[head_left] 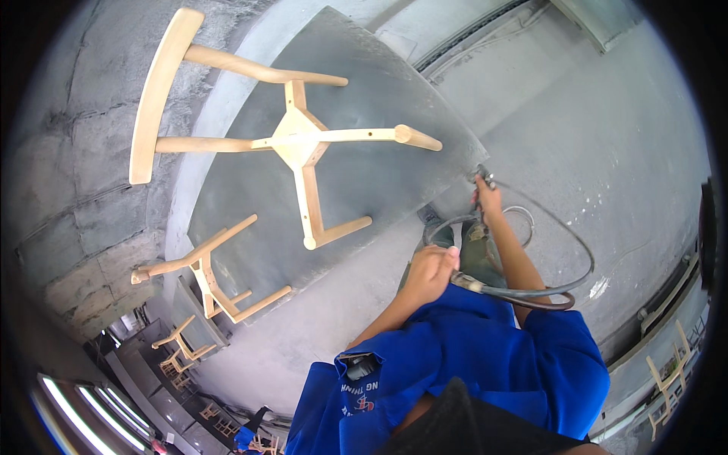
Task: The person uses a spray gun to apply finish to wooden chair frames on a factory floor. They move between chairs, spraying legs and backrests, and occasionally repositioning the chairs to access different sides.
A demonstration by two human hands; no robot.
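My right hand (489, 200) is closed around what looks like a spray gun (483, 179), with hoses running from it. Much of the gun is hidden by my fingers. Closer to my body, my left hand (431, 273) is closed on a hose (523, 292), beside a pale, worn coupling (466, 283). The hose loops out to the right and back up toward the gun. To the left of my hands stands a bare, light wooden chair frame (299, 138) with a curved top rail, legs and a cross-shaped seat support. Neither hand touches it.
A large grey panel (379, 83) lies behind the chair frame. A second wooden frame (208, 284) is at lower left, with several more beyond it. Another frame (669, 379) is at far right. A block wall (98, 152) bounds the left; a person in blue (245, 437) is far off.
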